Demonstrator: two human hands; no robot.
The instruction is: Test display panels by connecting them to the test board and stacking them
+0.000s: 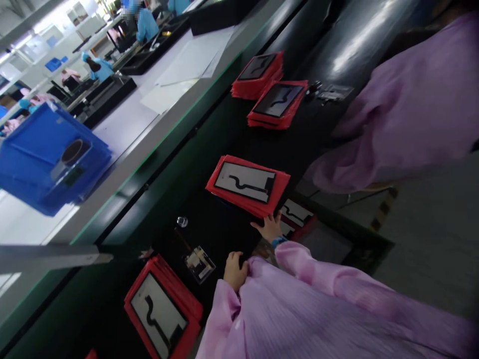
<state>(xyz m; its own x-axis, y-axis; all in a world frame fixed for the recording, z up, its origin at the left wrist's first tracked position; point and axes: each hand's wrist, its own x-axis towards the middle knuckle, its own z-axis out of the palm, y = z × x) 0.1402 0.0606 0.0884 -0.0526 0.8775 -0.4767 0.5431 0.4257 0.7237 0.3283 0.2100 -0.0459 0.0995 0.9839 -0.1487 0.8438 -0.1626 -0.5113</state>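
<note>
Right fingers (278, 216) spread at red stack (282, 184); pale panel (251, 176) atop, black curved strip (241, 186); left fingers (232, 258): hold unclear.

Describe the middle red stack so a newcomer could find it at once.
On the long black table, look to the picture's middle, just beyond the right hand. Unlike the other tabletop stacks, this red stack has the hand at its edge.
</note>
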